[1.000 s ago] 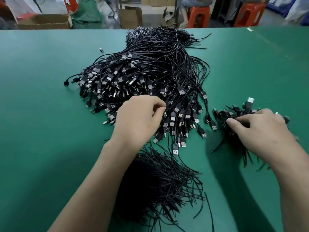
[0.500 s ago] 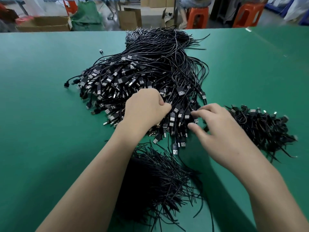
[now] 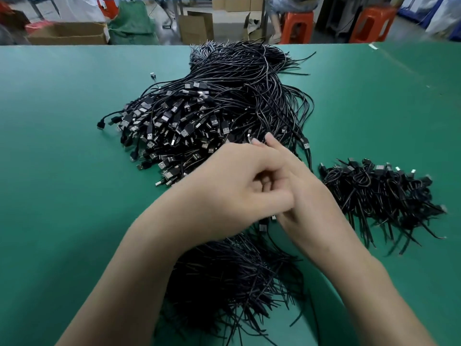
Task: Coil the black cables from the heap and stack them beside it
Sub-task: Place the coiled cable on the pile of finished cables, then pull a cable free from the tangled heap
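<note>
Green surface [image 3: 62, 171]: your right hand [image 3: 306, 196] has left the stack [image 3: 381, 193] and joined your left hand [image 3: 232, 188] at the heap [image 3: 212, 116]; both grips closed, contents hidden, probably next cable.

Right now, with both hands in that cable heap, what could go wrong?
1. The heap is densely tangled, so pulling one cable may drag neighbours out.
2. The left hand and right hand overlap, hiding the grip.
3. The coiled stack lies close; dragged cables could snag it.
</note>
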Tool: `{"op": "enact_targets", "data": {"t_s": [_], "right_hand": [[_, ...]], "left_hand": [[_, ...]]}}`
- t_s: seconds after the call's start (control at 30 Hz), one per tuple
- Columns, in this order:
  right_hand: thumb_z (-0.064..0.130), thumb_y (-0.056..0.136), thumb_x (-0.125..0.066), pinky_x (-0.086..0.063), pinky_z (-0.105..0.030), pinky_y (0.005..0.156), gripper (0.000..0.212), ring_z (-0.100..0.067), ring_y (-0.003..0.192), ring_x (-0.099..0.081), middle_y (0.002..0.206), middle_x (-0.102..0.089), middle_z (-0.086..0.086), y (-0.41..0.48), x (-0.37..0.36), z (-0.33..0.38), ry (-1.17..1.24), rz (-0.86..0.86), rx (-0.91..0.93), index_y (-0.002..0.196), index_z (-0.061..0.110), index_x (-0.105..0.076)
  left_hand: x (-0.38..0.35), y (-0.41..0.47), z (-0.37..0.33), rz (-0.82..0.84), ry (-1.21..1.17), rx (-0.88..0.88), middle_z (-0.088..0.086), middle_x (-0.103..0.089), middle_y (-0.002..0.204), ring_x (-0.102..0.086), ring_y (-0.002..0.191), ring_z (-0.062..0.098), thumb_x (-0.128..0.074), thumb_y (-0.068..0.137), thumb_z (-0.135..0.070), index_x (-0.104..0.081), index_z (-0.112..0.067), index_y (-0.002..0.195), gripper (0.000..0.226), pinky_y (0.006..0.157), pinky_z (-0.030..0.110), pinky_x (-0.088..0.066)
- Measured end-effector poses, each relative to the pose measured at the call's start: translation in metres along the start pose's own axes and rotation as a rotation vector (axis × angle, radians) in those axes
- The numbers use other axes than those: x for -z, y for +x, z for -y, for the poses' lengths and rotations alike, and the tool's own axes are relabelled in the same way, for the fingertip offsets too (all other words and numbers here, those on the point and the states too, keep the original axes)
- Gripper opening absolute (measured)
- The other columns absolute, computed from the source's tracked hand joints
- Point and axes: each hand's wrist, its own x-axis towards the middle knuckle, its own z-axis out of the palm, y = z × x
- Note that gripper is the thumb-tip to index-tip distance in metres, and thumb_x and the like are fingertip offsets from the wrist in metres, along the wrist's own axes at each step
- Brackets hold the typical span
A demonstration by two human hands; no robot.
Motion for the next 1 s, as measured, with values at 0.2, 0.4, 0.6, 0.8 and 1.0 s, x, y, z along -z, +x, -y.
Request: {"op": "enact_targets", "data": {"t_s": [0.2, 0.4, 0.6, 0.8, 1.0], "right_hand": [[0.03, 0.097, -0.063, -0.05, -0.035, 0.097, 0.015, -0.008, 0.114, -0.057, 0.115, -0.065, 0.016, -0.004, -0.005, -0.012, -0.127, 0.017, -0.126, 0.108, 0.024, -0.07], [0.028, 0.098, -0.062, -0.047, -0.03, 0.093, 0.016, -0.008, 0.107, -0.058, 0.108, -0.066, 0.015, -0.003, 0.005, -0.017, -0.133, 0.011, -0.261, 0.11, 0.026, -0.071], [0.031, 0.097, -0.062, -0.049, -0.033, 0.095, 0.016, -0.005, 0.105, -0.06, 0.107, -0.067, 0.017, -0.003, 0.007, -0.013, -0.083, 0.02, -0.285, 0.111, 0.029, -0.071], [0.031, 0.097, -0.063, -0.048, -0.028, 0.091, 0.014, -0.001, 0.101, -0.06, 0.104, -0.067, 0.021, -0.003, 0.01, -0.015, -0.08, 0.013, -0.3, 0.109, 0.033, -0.07], [0.033, 0.097, -0.062, -0.047, -0.026, 0.089, 0.014, 0.0, 0.1, -0.06, 0.104, -0.067, 0.022, -0.003, 0.013, -0.014, -0.069, 0.037, -0.32, 0.109, 0.036, -0.069]], "left_hand": [[0.003, 0.017, 0.036, -0.305, 0.105, 0.172, -0.014, -0.06, 0.065, -0.048, 0.055, 0.001, -0.068, 0.096, -0.03, -0.069, -0.027, 0.081, 0.016, 0.057, 0.016, -0.043], [-0.021, 0.051, 0.069, -0.242, 0.508, 0.423, -0.006, -0.071, 0.091, -0.067, 0.091, 0.02, -0.058, 0.096, -0.061, -0.07, -0.025, 0.104, 0.038, 0.077, 0.036, -0.053], [-0.025, 0.071, 0.068, -0.269, 0.716, 0.416, 0.003, -0.07, 0.1, -0.067, 0.098, 0.031, -0.065, 0.094, -0.057, -0.065, -0.021, 0.091, 0.036, 0.071, 0.032, -0.04], [-0.017, 0.063, 0.07, -0.323, 0.762, 0.359, -0.003, -0.061, 0.079, -0.062, 0.078, 0.027, -0.056, 0.101, -0.053, -0.057, -0.019, 0.08, 0.041, 0.065, 0.033, -0.038], [-0.018, 0.057, 0.073, -0.082, 0.509, 0.303, 0.0, -0.068, 0.067, -0.064, 0.064, 0.019, -0.059, 0.1, -0.052, -0.069, -0.014, 0.079, 0.044, 0.058, 0.031, -0.047]]}}
